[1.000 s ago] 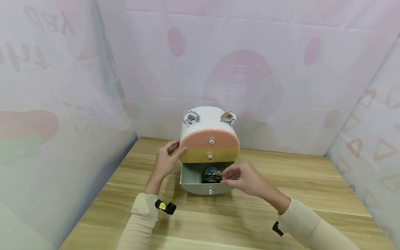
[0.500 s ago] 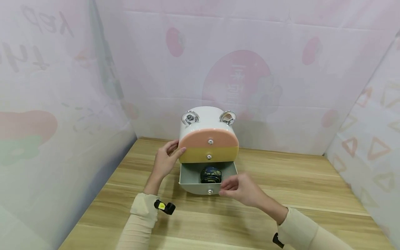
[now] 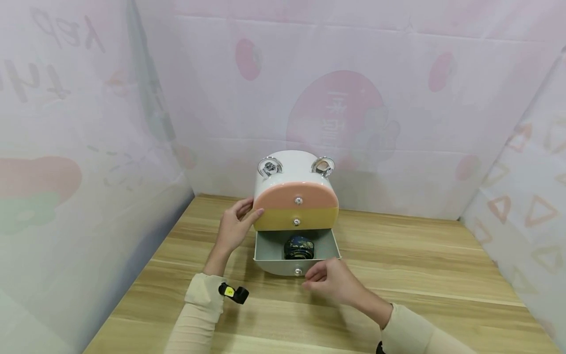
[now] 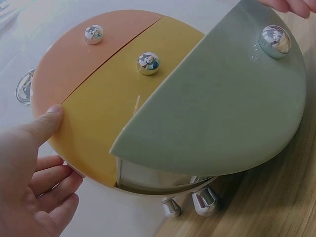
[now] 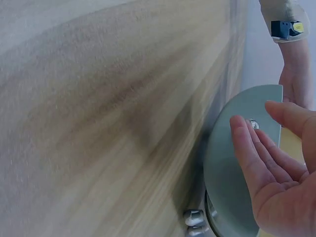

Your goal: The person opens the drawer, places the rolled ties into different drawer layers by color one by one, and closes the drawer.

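Left hand point(image 3: 234, 228) raised ahead, fingers relaxed and straight, thumb extended forward. Right hand point(image 3: 329, 282) lower and nearer the body, palm open, fingers loosely bent. Both forearms sleeved, wrists banded.

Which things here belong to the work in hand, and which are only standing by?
In hand: grey bottom drawer, open; dark patterned jar inside it; silver knob; left hand on the cabinet's side; right hand by the knob.
Standing by: pink drawer; yellow drawer; wooden table.

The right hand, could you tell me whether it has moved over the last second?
Yes. The right hand has drawn back toward the person, from over the dark jar inside the open bottom drawer to just in front of the drawer's knob.
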